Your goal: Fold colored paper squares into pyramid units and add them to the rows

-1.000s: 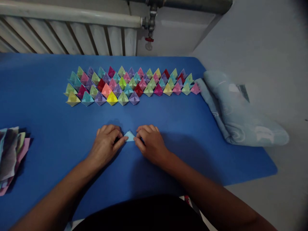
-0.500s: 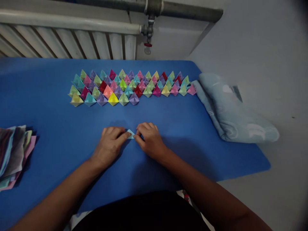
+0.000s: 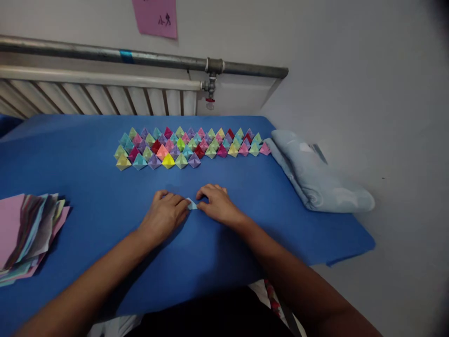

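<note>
A small light-blue piece of folded paper [image 3: 191,204] lies on the blue table surface between my two hands. My left hand [image 3: 169,210] holds its left end down with fingertips and thumb, hiding that part. At its right corner is the thumb of my right hand [image 3: 215,202], whose other fingers curl just above. Beyond the hands stand rows of small folded paper pieces [image 3: 168,161] in many colours, close together, with a shorter row in front. The fine folds of the blue piece are too small to make out.
A stack of coloured paper sheets [image 3: 10,224] lies at the left. On the right, a folded light-blue cloth [image 3: 315,180] rests near the table [image 3: 115,276] edge by the wall. Behind the table are a radiator [image 3: 115,100] and a pipe [image 3: 168,61] with a red-handled valve.
The view has tilted up, so a pink paper on the wall and more of the sheet stack show. Both hands stay at the folded paper; the right fingers have loosened slightly from it.
</note>
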Available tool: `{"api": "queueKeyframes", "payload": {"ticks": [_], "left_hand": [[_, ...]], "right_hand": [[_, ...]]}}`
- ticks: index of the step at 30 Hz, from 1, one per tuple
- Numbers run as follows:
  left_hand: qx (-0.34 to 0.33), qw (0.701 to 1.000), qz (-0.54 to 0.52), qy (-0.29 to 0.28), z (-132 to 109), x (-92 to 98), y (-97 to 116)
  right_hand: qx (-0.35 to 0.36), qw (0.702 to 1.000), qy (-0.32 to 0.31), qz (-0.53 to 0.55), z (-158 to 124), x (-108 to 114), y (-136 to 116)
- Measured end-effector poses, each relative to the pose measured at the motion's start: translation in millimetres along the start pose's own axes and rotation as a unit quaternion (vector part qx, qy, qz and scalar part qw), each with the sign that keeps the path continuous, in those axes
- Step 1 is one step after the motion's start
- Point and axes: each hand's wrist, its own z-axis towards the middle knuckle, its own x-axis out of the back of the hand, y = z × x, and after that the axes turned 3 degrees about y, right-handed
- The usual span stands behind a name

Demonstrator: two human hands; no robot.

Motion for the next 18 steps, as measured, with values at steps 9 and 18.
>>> {"api": "queueKeyframes", "payload": {"ticks": [9,18], "left_hand": [[-0.054,0.985,-0.088,-0.141,33.4,2.7,-31.9],[-0.081,0.986,-0.138,-0.041,20.0,-7.3,-40.3]], "right_hand": [[-0.036,0.989,0.024,0.144,46.9,-1.9,8.4],[-0.026,0.972,-0.003,0.234,40.7,1.9,14.1]]}}
